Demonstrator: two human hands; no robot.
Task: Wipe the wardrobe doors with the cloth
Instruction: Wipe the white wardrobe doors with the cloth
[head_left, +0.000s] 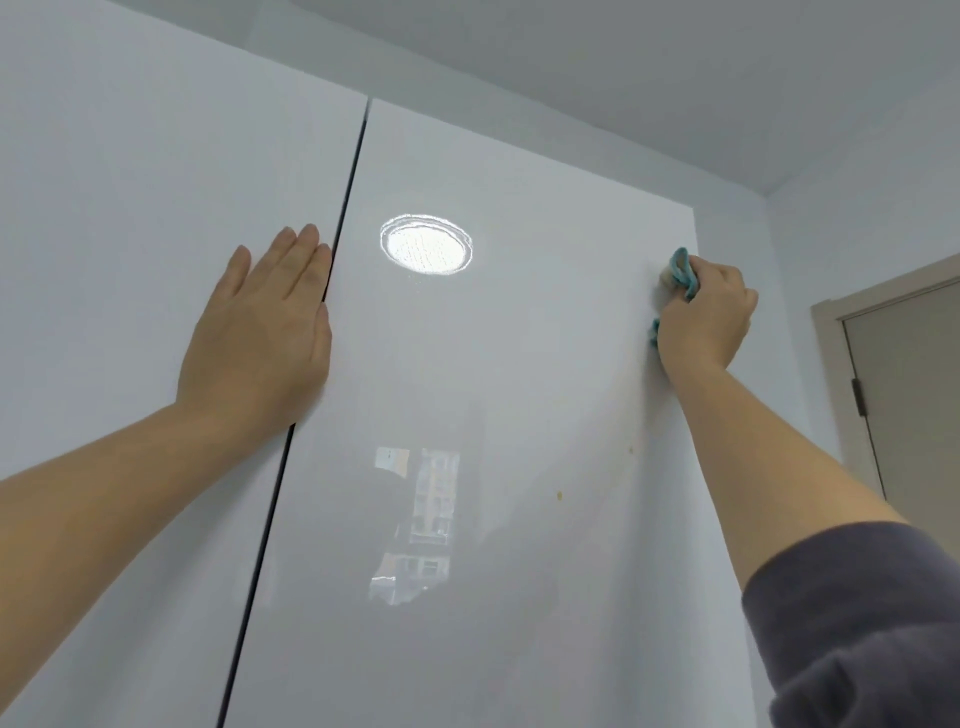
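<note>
Here — right hand (707, 323) grips cloth (681, 266).

White wardrobe doors (467, 364); on the right one, a teal cloth (681, 267) (bunched) and yellowish spots (559, 495)

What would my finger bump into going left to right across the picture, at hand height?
Left hand → dark gap between the doors → round light reflection → cloth → right hand → brown room door.

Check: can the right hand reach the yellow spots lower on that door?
Probably yes: the spots sit below the right hand and cloth on the same door, with bare panel between.
</note>
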